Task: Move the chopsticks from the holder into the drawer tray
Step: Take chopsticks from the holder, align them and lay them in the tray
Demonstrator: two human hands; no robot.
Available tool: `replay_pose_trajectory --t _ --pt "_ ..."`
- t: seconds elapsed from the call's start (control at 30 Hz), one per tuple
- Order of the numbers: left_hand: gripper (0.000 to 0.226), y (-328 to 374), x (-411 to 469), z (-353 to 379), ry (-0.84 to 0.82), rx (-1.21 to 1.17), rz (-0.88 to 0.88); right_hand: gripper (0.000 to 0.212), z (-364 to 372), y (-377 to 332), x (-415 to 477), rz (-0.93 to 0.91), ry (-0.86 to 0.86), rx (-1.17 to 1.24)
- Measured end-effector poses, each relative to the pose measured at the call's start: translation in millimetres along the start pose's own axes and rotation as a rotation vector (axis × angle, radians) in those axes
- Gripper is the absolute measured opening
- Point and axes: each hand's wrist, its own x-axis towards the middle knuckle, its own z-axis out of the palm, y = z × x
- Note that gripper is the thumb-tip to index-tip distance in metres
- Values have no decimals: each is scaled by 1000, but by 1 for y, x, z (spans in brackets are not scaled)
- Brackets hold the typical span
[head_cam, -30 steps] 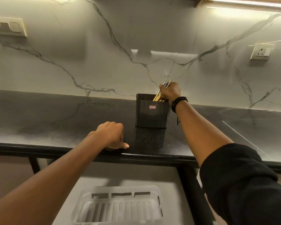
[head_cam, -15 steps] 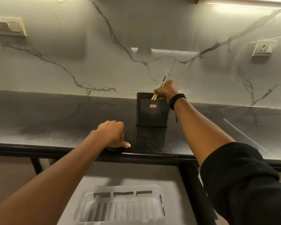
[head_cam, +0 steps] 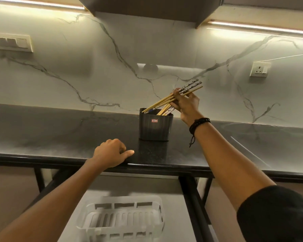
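A dark grey ribbed holder (head_cam: pixel 155 126) stands on the black countertop (head_cam: pixel 59 130) near the marble wall. My right hand (head_cam: pixel 186 104) grips a bunch of wooden chopsticks (head_cam: pixel 162 101) with patterned tops, tilted up to the right, their lower tips just over the holder's left rim. More chopsticks (head_cam: pixel 166 109) stay inside the holder. My left hand (head_cam: pixel 112 152) rests curled on the counter's front edge, holding nothing. A white slotted tray (head_cam: pixel 121 219) lies in the open drawer below.
The drawer's dark frame rail (head_cam: pixel 193 203) runs along the tray's right side. A switch panel (head_cam: pixel 10 43) and a socket (head_cam: pixel 260 69) sit on the wall. A cabinet underside (head_cam: pixel 147 7) hangs overhead.
My right hand has lifted a bunch of chopsticks up and to the right, almost out of the holder. The view has tilted upward. My left hand has stayed on the counter edge.
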Motion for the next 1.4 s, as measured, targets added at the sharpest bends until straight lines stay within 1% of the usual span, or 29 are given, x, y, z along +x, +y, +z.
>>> replay_pose_trajectory --t 0.07,0.13,0.2,0.3,0.37,0.43,0.5,0.57,0.63,0.73,0.87,1.0,1.1,1.17,1.23,1.3,1.33,1.37,1.4 --pt "49 3 -8 -1 63 -86 8 14 -6 -5 -16 27 -3 85" --pt "53 5 -14 0 129 -165 11 15 -9 -7 -32 64 -32 116" --pt "55 9 -22 0 199 -257 -18 19 -13 -5 -51 106 -80 122" --pt "65 15 -37 5 278 -360 -34 33 -20 5 -83 166 -173 82" --pt "68 18 -49 10 322 -443 -17 33 -25 13 -107 205 -242 64" --pt "68 20 -63 15 332 -527 19 27 -30 20 -132 253 -289 50" --pt "67 21 -76 21 293 -568 59 24 -33 29 -154 292 -337 19" --pt "60 21 -86 24 231 -603 77 22 -36 39 -175 308 -393 -38" --pt "44 23 -94 24 133 -650 83 23 -35 47 -190 308 -443 -83" --pt "21 27 -99 27 -38 -663 167 26 -32 52 -204 314 -507 -127" --pt "20 28 -102 34 -198 -872 106 26 -32 55 -207 324 -514 -155" --pt "22 23 -102 38 -178 -936 108 25 -41 58 -201 309 -481 -217" --pt "22 20 -101 39 -191 -955 74 22 -54 59 -192 273 -379 -235" --pt "22 19 -100 38 -182 -940 62 22 -63 60 -187 279 -346 -208" --pt "21 18 -97 36 -180 -906 60 30 -67 61 -183 287 -340 -166" --pt "21 18 -91 33 -225 -900 41 44 -68 65 -181 264 -302 -164" --pt "22 19 -88 32 -255 -908 23 51 -67 69 -180 224 -273 -199" --pt "23 19 -85 31 -278 -920 2 55 -67 74 -181 139 -249 -279" --pt "24 20 -84 31 -289 -940 -19 57 -68 80 -181 -4 -235 -413"
